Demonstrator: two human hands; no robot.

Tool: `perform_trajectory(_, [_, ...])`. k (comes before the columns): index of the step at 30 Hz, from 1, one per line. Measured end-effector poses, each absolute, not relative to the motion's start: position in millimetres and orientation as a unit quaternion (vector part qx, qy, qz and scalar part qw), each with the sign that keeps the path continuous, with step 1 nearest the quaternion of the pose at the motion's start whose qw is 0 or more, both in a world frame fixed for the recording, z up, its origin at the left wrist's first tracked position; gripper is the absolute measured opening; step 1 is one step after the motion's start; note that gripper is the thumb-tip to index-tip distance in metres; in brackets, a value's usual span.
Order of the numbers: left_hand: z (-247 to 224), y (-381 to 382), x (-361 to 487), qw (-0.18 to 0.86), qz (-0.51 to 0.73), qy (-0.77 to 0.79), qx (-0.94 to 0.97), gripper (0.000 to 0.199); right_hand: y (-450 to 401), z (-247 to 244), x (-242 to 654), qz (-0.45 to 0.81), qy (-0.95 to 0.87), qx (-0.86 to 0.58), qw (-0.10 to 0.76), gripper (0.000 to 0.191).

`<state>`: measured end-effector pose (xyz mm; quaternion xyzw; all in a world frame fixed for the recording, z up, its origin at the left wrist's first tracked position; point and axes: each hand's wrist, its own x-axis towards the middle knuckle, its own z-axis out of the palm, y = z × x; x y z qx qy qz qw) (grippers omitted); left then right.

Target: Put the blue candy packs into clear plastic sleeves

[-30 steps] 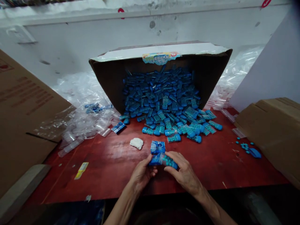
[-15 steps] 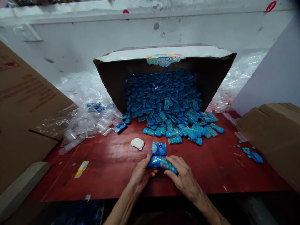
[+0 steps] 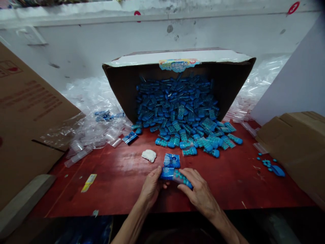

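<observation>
My left hand (image 3: 151,184) is closed on a blue printed plastic sleeve (image 3: 167,173), thumb on its left end. My right hand (image 3: 199,189) pinches a small clear candy bottle (image 3: 183,178) filled with turquoise balls, its fingers along the far side and its thumb on the near side. The bottle's left end meets the sleeve's right end; whether it is inside cannot be made out. Just beyond, another blue printed sleeve (image 3: 172,160) lies flat on the red table (image 3: 122,189). To its left sits a crumpled white lump (image 3: 149,155).
A cardboard box (image 3: 233,91) on its side spills many candy bottles (image 3: 177,105) onto the table. Clear plastic sleeves (image 3: 93,101) are heaped at left. Cartons (image 3: 30,112) flank both sides. Loose turquoise balls (image 3: 266,163) and a blue scoop-like piece (image 3: 278,170) lie at right.
My left hand has shifted slightly up and left with the blue sleeve, whose printed face now shows more. My right hand and the bottle have hardly moved.
</observation>
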<state>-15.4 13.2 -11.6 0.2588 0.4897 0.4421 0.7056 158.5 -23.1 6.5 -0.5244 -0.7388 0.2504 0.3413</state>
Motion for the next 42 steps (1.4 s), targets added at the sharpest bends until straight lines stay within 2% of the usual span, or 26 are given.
perform_trajectory(8, [-12.7,13.4,-14.0,0.673,0.423,0.52,0.312,0.03,-24.1,9.8,157.1,0.233,-0.768,-0.506,0.317,0.038])
perform_trajectory(11, [-10.6,15.0,-10.7,0.663,0.425,0.531,0.315,0.029,-24.0,2.7,154.7,0.24,-0.763,-0.491,0.346,0.041])
perform_trajectory(15, [-7.4,12.1,-1.8,0.713,0.436,0.488,0.251,0.024,-23.9,-17.5,145.5,0.208,-0.727,-0.531,0.382,0.041])
perform_trajectory(19, [-6.7,7.6,6.8,0.746,0.445,0.455,0.195,0.021,-28.0,-26.0,132.2,0.183,-0.711,-0.569,0.371,0.04])
perform_trajectory(22, [-4.8,8.6,3.1,0.759,0.444,0.444,0.172,0.017,-30.8,-13.4,132.1,0.281,-0.71,-0.535,0.362,0.048])
perform_trajectory(26, [1.4,11.8,-12.3,0.805,0.379,0.41,0.201,0.018,-24.7,2.3,147.8,0.507,-0.63,-0.442,0.388,0.048])
perform_trajectory(29, [3.5,11.3,-17.4,0.825,0.374,0.362,0.22,0.025,-15.0,-4.2,156.7,0.647,-0.514,-0.388,0.408,0.063])
perform_trajectory(35, [-1.3,7.2,-12.8,0.865,0.348,0.294,0.21,0.025,-4.4,-20.9,157.2,0.689,-0.471,-0.349,0.425,0.095])
perform_trajectory(42, [-1.3,5.5,-8.3,0.894,0.315,0.231,0.218,0.029,-3.6,-11.9,156.7,0.714,-0.499,-0.288,0.397,0.102])
